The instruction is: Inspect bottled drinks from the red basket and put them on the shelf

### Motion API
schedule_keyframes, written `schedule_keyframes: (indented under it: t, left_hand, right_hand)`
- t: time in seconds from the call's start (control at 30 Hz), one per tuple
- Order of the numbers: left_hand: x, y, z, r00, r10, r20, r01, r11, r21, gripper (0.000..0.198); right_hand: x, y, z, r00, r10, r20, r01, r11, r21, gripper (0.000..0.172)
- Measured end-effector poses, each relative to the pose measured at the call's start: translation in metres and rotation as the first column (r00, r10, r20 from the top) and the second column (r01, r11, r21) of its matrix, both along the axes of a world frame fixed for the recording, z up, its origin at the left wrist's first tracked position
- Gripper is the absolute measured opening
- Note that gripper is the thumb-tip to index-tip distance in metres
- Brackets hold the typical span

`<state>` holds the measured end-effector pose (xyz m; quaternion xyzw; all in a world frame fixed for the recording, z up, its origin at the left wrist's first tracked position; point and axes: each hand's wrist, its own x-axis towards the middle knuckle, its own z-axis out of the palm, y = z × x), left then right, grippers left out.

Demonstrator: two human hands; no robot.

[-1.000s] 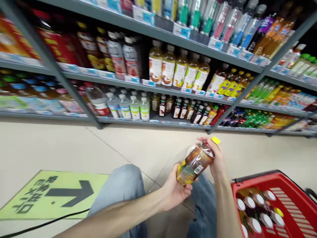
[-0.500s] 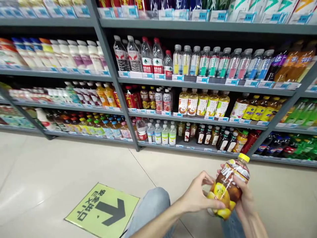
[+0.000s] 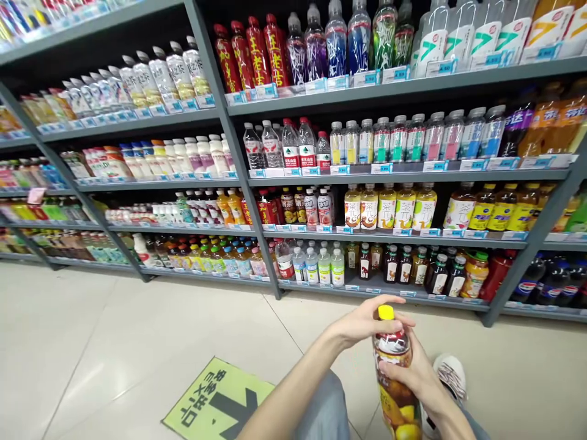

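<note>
A bottle of lemon iced tea (image 3: 397,391) with a yellow cap stands nearly upright in front of me, its lower end cut off by the picture's edge. My right hand (image 3: 419,373) is wrapped round its middle, thumb across the label and the other fingers hidden behind. At the top, my left hand (image 3: 362,321) encircles the neck just below the cap (image 3: 386,312). Its thumb lies across the front, while its fingers reach round behind the cap. The cap is on the bottle.
Grey shelves (image 3: 385,241) packed with drink bottles run across the view. A yellow-green floor sign (image 3: 197,397) with a black arrow lies at lower left on the pale tiles. My knee (image 3: 328,403) and a white patterned shoe (image 3: 450,373) show below.
The bottle has turned from tilted, label up, to nearly upright and moved left. My left hand has shifted from its lower end to the neck. The view has swung up and left.
</note>
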<state>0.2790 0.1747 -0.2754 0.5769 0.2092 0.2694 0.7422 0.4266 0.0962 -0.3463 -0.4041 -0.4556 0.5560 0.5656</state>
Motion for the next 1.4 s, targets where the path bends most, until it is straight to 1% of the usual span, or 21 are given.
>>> schedule_keyframes:
  t: [0.1, 0.2, 0.27, 0.33, 0.43, 0.57, 0.6, 0.63, 0.67, 0.7, 0.73, 0.77, 0.8, 0.83, 0.9, 1.0, 1.07, 1.17, 1.23, 1.3, 1.4]
  left_hand:
    - [-0.014, 0.002, 0.001, 0.997, -0.022, 0.068, 0.028, 0.996, -0.085, 0.069]
    - [-0.017, -0.002, 0.006, 0.997, 0.078, 0.01, -0.077, 0.995, -0.071, 0.07]
    - [-0.013, -0.005, 0.011, 0.988, 0.141, -0.054, -0.144, 0.989, -0.042, 0.07]
    - [-0.009, -0.005, 0.018, 0.976, 0.191, -0.103, -0.195, 0.98, -0.032, 0.074]
    - [-0.004, -0.001, 0.027, 0.963, 0.247, -0.106, -0.249, 0.968, -0.007, 0.072]
    - [-0.004, 0.008, 0.04, 0.956, 0.27, -0.113, -0.257, 0.959, 0.118, 0.072]
    - [-0.005, 0.01, 0.043, 0.954, 0.269, -0.131, -0.242, 0.952, 0.188, 0.07]
    - [-0.006, 0.012, 0.046, 0.947, 0.278, -0.161, -0.222, 0.93, 0.294, 0.066]
    - [-0.008, 0.013, 0.048, 0.93, 0.306, -0.204, -0.195, 0.881, 0.432, 0.061]
    - [-0.009, 0.014, 0.05, 0.902, 0.348, -0.254, -0.146, 0.803, 0.578, 0.054]
    - [-0.01, 0.015, 0.05, 0.866, 0.396, -0.304, -0.076, 0.707, 0.703, 0.046]
    - [-0.011, 0.015, 0.05, 0.827, 0.438, -0.351, 0.005, 0.62, 0.785, 0.039]
    - [-0.011, 0.015, 0.048, 0.792, 0.463, -0.398, 0.085, 0.562, 0.823, 0.034]
    - [-0.011, 0.014, 0.045, 0.766, 0.468, -0.441, 0.151, 0.535, 0.831, 0.031]
    - [-0.012, 0.015, 0.035, 0.746, 0.437, -0.503, 0.255, 0.51, 0.822, 0.03]
    - [-0.018, 0.02, 0.017, 0.729, 0.337, -0.596, 0.444, 0.429, 0.786, 0.029]
    - [-0.026, 0.024, 0.006, 0.699, 0.282, -0.657, 0.536, 0.403, 0.742, 0.026]
    - [-0.044, 0.028, -0.007, 0.671, 0.288, -0.683, 0.557, 0.412, 0.721, 0.024]
    - [-0.059, 0.03, -0.012, 0.664, 0.309, -0.681, 0.548, 0.419, 0.724, 0.023]
    - [-0.074, 0.033, -0.013, 0.661, 0.336, -0.671, 0.529, 0.424, 0.735, 0.021]
    - [-0.099, 0.044, -0.005, 0.655, 0.402, -0.639, 0.487, 0.422, 0.765, 0.018]
  right_hand:
    - [0.001, 0.0, 0.002, 0.986, 0.12, -0.117, -0.126, 0.991, -0.042, 0.09]
    - [0.001, -0.001, 0.003, 0.935, 0.252, -0.251, -0.279, 0.957, -0.08, 0.088]
    - [-0.002, 0.001, 0.004, 0.903, 0.299, -0.308, -0.332, 0.941, -0.059, 0.082]
    - [-0.006, 0.003, 0.005, 0.896, 0.282, -0.343, -0.308, 0.951, -0.023, 0.08]
    - [-0.011, 0.006, 0.007, 0.913, 0.209, -0.352, -0.215, 0.976, 0.021, 0.073]
    - [-0.009, 0.008, 0.009, 0.972, 0.053, -0.23, -0.049, 0.999, 0.021, 0.07]
    - [-0.008, 0.008, 0.009, 0.982, 0.014, -0.186, -0.008, 0.999, 0.036, 0.071]
    - [-0.007, 0.009, 0.008, 0.989, -0.015, -0.145, 0.023, 0.998, 0.052, 0.073]
    - [-0.006, 0.01, 0.007, 0.994, -0.042, -0.106, 0.049, 0.997, 0.064, 0.073]
    - [-0.006, 0.011, 0.004, 0.995, -0.073, -0.062, 0.077, 0.994, 0.071, 0.074]
    - [-0.006, 0.011, 0.001, 0.994, -0.11, -0.014, 0.11, 0.991, 0.073, 0.074]
    - [-0.007, 0.012, -0.003, 0.988, -0.149, 0.036, 0.146, 0.986, 0.075, 0.074]
    - [-0.008, 0.012, -0.008, 0.979, -0.187, 0.08, 0.181, 0.98, 0.079, 0.075]
    - [-0.009, 0.012, -0.013, 0.971, -0.213, 0.11, 0.204, 0.975, 0.085, 0.076]
    - [-0.013, 0.011, -0.025, 0.965, -0.225, 0.132, 0.214, 0.972, 0.093, 0.077]
    - [-0.023, 0.011, -0.046, 0.958, -0.23, 0.169, 0.221, 0.973, 0.066, 0.077]
    - [-0.032, 0.012, -0.059, 0.946, -0.254, 0.201, 0.252, 0.967, 0.037, 0.078]
    - [-0.044, 0.016, -0.074, 0.943, -0.222, 0.248, 0.223, 0.974, 0.025, 0.079]
    - [-0.052, 0.02, -0.078, 0.937, -0.187, 0.297, 0.185, 0.982, 0.034, 0.078]
    - [-0.06, 0.021, -0.076, 0.919, -0.18, 0.352, 0.175, 0.984, 0.046, 0.076]
    - [-0.074, 0.009, -0.069, 0.852, -0.271, 0.448, 0.241, 0.963, 0.124, 0.068]
